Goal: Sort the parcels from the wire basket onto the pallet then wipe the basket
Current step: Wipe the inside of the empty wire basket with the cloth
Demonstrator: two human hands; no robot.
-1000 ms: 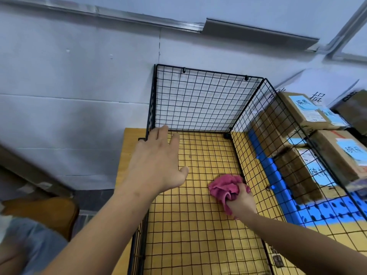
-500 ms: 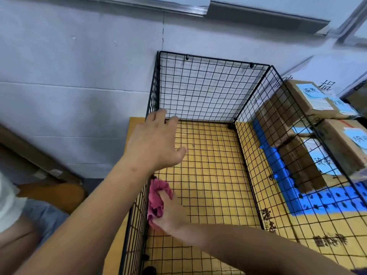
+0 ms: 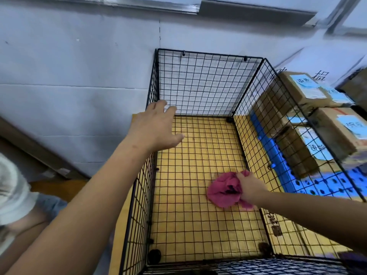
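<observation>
One wall point(image 3: 79, 80): pale grey, fills the back and left of the view, with a metal strip point(image 3: 119, 6) running along its top.
yellow surface point(image 3: 294, 241): lies flat under the basket and shows through the mesh floor; dark printed characters sit on it just outside the right front corner.
wire basket point(image 3: 208, 82): black grid, open at the top, standing upright on the yellow surface with its back panel against the wall.
pallet point(image 3: 321, 185): blue plastic with dark holes, just beside the basket on its right, seen partly through the right mesh panel.
parcels point(image 3: 335, 132): brown cardboard boxes with pale blue labels, stacked close together on the pallet, outside the basket.
left hand point(image 3: 155, 128): palm down, fingers straight and a little spread, thumb out to the side, holding nothing; it lies over the top rim of the left panel near the back left corner. I cannot tell whether it presses on the wire.
right hand point(image 3: 251, 188): reaches down inside the basket, fingers curled tight round a bunched cloth, close to the right panel.
cloth point(image 3: 222, 192): pink, crumpled, pressed against the mesh floor in the right half of the basket, sticking out to the left of the gripping fingers.
clips point(image 3: 184, 53): small and black, hooked on the top rim of the back panel.
</observation>
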